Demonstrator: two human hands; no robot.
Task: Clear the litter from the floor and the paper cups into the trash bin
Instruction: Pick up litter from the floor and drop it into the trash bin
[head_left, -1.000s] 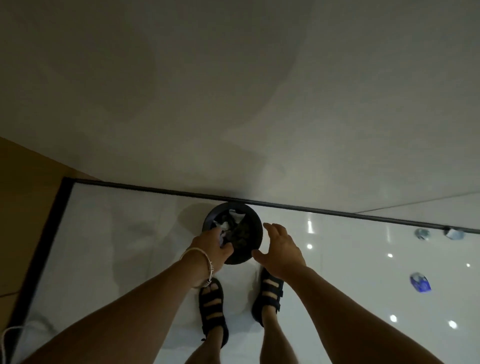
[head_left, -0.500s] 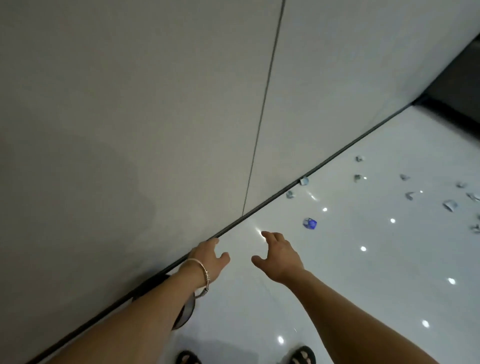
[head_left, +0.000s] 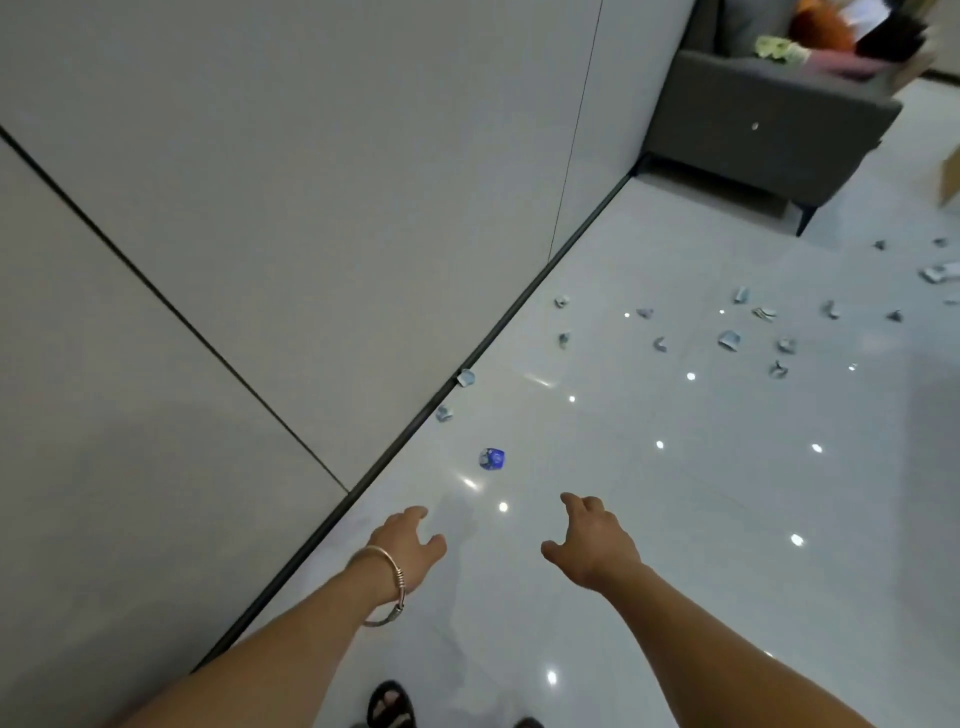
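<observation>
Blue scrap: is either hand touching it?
No, the blue scrap lies on the floor ahead of the left hand and right hand, apart from both, and neither hand holds anything.

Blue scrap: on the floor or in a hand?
On the floor: the blue scrap lies beyond the left hand and right hand, touching neither.
</observation>
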